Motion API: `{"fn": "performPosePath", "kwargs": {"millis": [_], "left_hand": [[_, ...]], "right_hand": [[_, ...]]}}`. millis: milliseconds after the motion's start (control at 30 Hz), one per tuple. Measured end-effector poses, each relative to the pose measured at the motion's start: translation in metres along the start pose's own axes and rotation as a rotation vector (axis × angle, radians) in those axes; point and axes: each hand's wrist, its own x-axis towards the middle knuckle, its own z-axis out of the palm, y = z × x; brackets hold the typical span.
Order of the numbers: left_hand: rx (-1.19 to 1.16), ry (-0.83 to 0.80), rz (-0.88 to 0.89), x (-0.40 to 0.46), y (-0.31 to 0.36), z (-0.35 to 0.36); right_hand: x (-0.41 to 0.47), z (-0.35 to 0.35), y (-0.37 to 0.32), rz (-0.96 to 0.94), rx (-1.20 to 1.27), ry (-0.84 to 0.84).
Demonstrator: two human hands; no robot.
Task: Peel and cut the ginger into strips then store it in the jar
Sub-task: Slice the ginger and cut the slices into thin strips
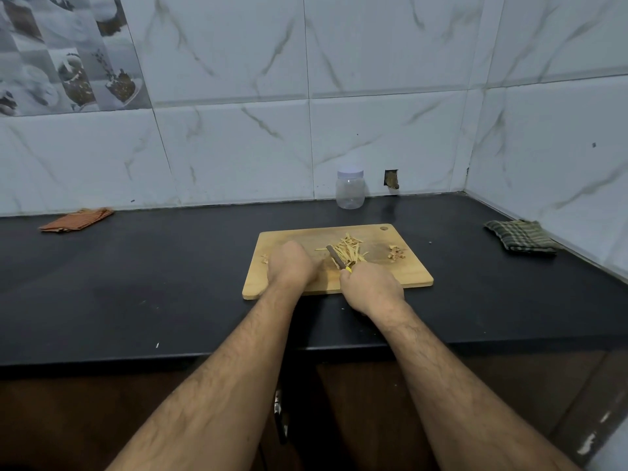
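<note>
A wooden cutting board (401, 273) lies on the black counter. A pile of pale ginger strips (348, 249) sits near its middle. My right hand (372, 288) grips a knife with a yellow handle; the knife blade (335, 257) lies against the pile's left side. My left hand (290, 265) rests on the board left of the blade, fingers curled down; what it holds is hidden. Ginger peelings (396, 253) lie at the board's right, a few scraps (264, 258) at its left. A clear plastic jar (350, 189) with a white lid stands closed by the wall.
An orange checked cloth (76, 219) lies at the back left of the counter. A dark green checked cloth (521, 236) lies at the right by the corner wall. The counter's front edge (204, 356) runs below my forearms.
</note>
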Motion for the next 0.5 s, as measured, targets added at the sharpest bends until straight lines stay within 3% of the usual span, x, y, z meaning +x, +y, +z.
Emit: {"fn": "performPosePath", "kwargs": {"millis": [167,500], "left_hand": [[-0.052,-0.188,-0.046,0.000,0.002,-0.002],[-0.083,-0.154,-0.002,0.008,-0.011,-0.007]], "right_hand": [[-0.005,-0.013,-0.002,0.035,0.007,-0.162],[-0.018,-0.016,-0.008,0.011,-0.052,-0.164]]}}
